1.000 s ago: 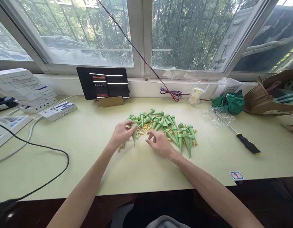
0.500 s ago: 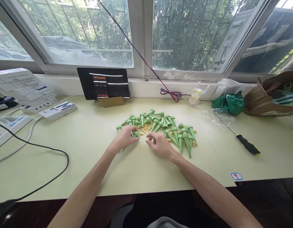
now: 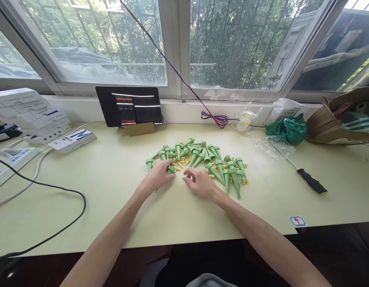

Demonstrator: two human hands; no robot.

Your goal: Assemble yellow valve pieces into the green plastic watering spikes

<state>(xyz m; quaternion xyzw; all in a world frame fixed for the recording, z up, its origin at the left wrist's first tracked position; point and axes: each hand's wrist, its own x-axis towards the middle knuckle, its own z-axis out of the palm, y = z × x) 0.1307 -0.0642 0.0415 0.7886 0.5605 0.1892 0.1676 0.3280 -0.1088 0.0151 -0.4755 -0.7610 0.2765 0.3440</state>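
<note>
My left hand (image 3: pixel 158 174) is closed around a green plastic watering spike (image 3: pixel 171 169). Its ribbed cap shows between thumb and fingers, with a small yellow piece at the cap end; the palm hides most of the cone. A short gap to the right, my right hand (image 3: pixel 200 182) hovers low over the table, fingers curled, thumb and index finger slightly apart with nothing visible between them. Behind both hands lies a heap of green spikes (image 3: pixel 198 158), and small yellow valve pieces (image 3: pixel 182 162) are scattered in its middle. More spikes (image 3: pixel 233 175) fitted with yellow pieces lie right of my right hand.
A screwdriver (image 3: pixel 311 181) lies at the right near a green bag (image 3: pixel 287 129) and a cardboard box (image 3: pixel 330 123). A tablet (image 3: pixel 103 105) showing a timer stands at the back. White boxes (image 3: pixel 25 107) are stacked at left, and a black cable (image 3: pixel 84 203) crosses the table.
Both hands keep nearly the same pose, the left one still around the spike. The view has shifted slightly, and the timer has gone up by one second.
</note>
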